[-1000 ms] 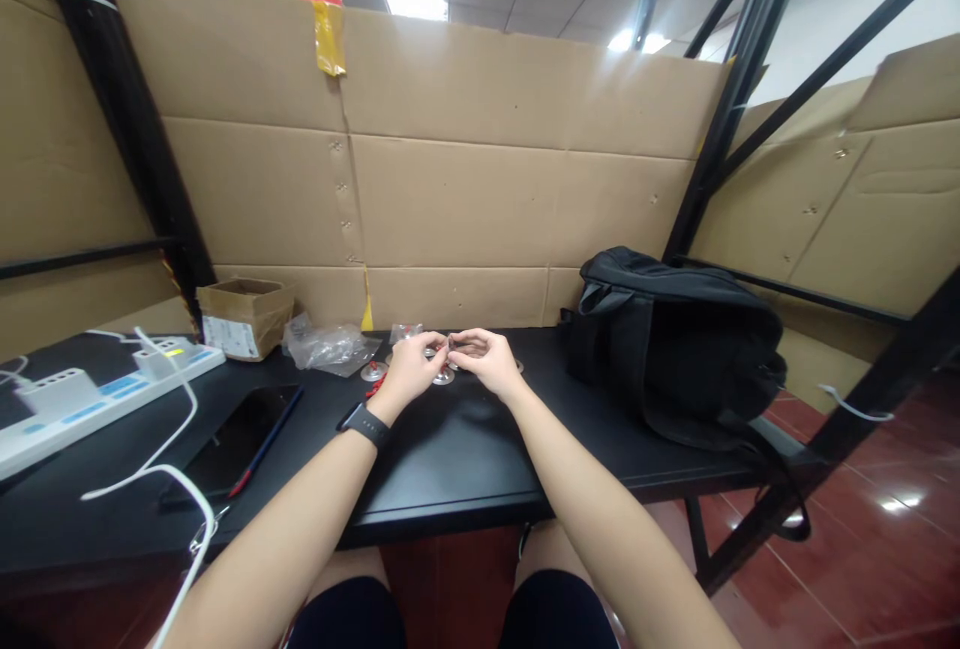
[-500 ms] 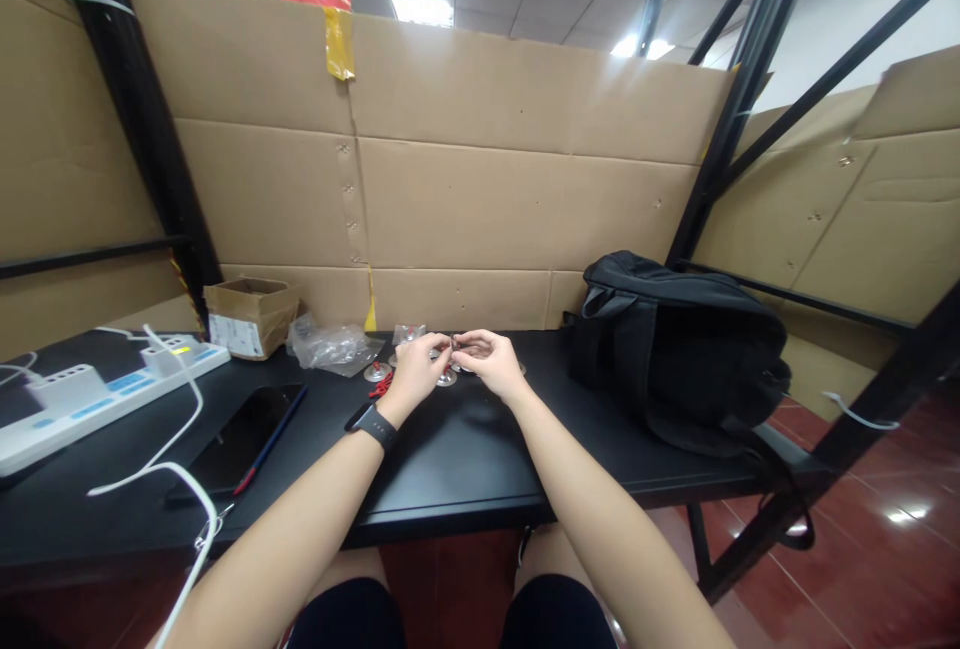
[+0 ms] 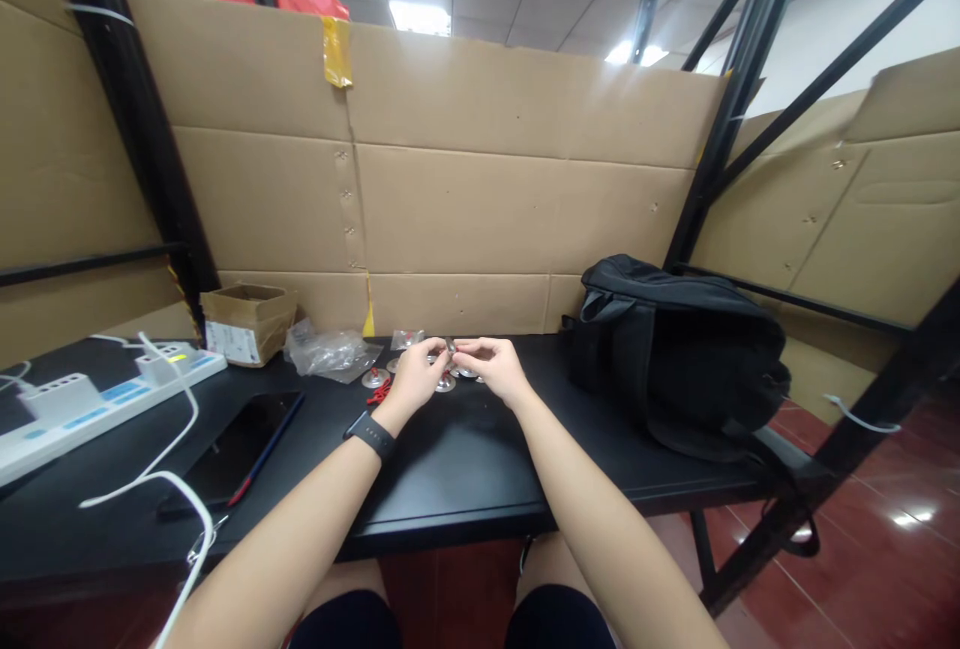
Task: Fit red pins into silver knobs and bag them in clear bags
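Over the back of the table, my left hand (image 3: 420,367) and my right hand (image 3: 495,365) meet fingertip to fingertip. Both pinch a small shiny metal disc (image 3: 450,345), held on edge between them; its details are too small to make out. Below and beside the hands, several round silver metal discs (image 3: 445,383) lie on the table, partly hidden by my fingers. One disc (image 3: 375,378) with a red bit on top lies left of my left hand. A red cord (image 3: 379,392) is bunched close to my left wrist, which wears a dark watch.
Left of the discs lie a crumpled clear plastic bag (image 3: 330,351) and an open cardboard box (image 3: 250,321). Nearer are a phone (image 3: 238,449), a pen and a white power strip (image 3: 105,407) with cables. A black backpack (image 3: 675,349) stands at right on the black table (image 3: 465,469).
My hands stay together at nearly the same spot. The disc between my fingertips has turned and shows more of itself, and my right fingers are less spread.
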The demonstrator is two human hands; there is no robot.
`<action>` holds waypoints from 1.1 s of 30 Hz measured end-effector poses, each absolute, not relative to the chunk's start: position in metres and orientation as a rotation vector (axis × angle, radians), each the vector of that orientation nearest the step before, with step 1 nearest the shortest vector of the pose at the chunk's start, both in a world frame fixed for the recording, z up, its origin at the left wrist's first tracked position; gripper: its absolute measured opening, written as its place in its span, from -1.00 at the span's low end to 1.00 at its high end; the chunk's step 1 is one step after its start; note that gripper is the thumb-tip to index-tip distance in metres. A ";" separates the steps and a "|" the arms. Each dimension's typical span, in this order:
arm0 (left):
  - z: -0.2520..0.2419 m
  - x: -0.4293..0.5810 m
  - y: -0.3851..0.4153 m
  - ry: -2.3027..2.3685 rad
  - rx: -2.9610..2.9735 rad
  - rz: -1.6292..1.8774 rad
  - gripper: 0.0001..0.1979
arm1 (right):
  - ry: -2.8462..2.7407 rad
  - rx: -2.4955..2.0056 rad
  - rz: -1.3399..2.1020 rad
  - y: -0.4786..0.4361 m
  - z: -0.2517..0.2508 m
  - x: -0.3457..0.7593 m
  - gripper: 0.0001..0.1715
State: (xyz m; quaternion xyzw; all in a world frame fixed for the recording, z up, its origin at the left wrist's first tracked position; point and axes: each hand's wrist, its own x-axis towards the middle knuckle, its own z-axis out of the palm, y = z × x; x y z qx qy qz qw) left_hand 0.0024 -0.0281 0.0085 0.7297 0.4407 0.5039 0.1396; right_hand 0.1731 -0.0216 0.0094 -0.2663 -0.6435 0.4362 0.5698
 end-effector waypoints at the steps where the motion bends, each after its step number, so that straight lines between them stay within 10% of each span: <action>1: 0.008 0.003 -0.029 1.293 2.105 1.467 -0.80 | -1.529 -0.638 0.995 -0.021 0.010 0.174 -0.61; 33: 0.022 -0.006 -0.047 1.331 2.634 1.023 -0.76 | -2.096 -0.855 0.214 -0.016 0.003 0.185 -0.91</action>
